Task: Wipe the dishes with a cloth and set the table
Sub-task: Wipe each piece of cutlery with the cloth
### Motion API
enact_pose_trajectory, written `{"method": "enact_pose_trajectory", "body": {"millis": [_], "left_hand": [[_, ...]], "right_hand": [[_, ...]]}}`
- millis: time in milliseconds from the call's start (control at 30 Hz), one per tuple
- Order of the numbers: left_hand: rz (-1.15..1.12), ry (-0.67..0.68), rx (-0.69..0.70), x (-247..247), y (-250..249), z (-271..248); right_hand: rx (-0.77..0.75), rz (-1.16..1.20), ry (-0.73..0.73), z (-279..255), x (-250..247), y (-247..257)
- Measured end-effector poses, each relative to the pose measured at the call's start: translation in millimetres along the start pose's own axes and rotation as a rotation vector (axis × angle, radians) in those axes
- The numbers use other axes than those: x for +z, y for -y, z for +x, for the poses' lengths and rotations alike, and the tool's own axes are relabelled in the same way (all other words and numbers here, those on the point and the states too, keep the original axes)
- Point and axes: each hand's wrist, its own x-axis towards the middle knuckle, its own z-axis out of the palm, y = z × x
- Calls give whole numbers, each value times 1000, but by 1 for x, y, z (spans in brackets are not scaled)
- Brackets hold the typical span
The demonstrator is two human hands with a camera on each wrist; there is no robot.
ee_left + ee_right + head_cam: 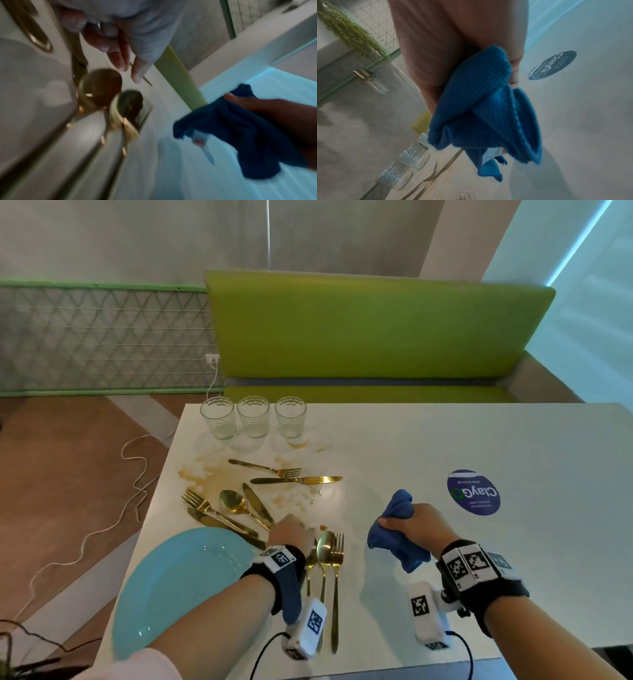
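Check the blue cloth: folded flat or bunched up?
Bunched up. The right hand grips the blue cloth in a crumpled wad, loose ends hanging below the grip and clear of the table.

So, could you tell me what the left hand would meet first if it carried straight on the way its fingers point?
Probably the unwiped gold knife just beyond the left hand; depth is unclear.

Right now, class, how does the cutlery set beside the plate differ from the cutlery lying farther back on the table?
The near set lies neat and parallel beside the plate; the far cutlery lies scattered at crossed angles. The near set sits on clean tabletop, while the far cutlery lies among brown spill stains. The left hand hovers at the near set; nothing touches the far cutlery. Both are gold.
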Motion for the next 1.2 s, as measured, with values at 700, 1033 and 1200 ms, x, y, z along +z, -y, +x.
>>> {"method": "enact_pose_trajectory", "body": {"millis": [700, 1033, 1200], "left_hand": [[189, 49, -225, -53, 17, 55], [-12, -53, -221, -84, 5, 46], [-384, -86, -5, -91, -11, 20]], "right_hand": [[-80, 412, 2, 33, -5, 30], [-62, 765, 16, 36, -2, 41], [-70, 1060, 133, 38, 8, 70]]}}
